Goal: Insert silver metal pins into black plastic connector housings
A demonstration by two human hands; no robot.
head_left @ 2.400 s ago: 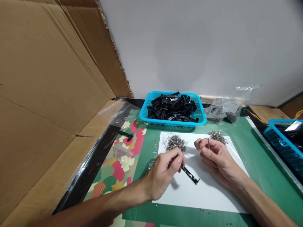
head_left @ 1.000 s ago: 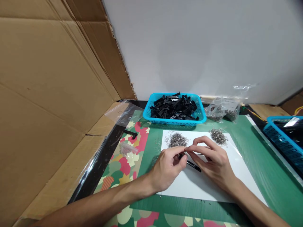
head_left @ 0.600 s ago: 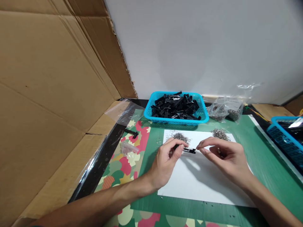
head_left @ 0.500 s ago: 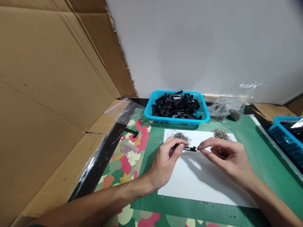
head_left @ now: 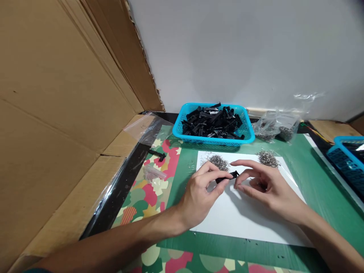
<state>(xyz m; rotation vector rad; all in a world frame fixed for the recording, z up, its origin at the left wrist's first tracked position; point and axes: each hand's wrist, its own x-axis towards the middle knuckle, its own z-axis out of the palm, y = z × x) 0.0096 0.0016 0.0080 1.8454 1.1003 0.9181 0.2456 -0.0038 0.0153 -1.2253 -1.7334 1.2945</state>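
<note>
Pinches a black part (head_left: pixel 233 175) in left hand (head_left: pixel 199 192) over white paper (head_left: pixel 233 222), near a silvery pile (head_left: pixel 219 162); curls right hand (head_left: pixel 270 186) beside its tip, with unclear grip.

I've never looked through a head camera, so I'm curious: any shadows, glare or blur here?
Head view: soft shadow on the white paper by the right hand; head view: glare streaking the dark table edge; head view: fine detail lost in the black part at the left hand.
</note>
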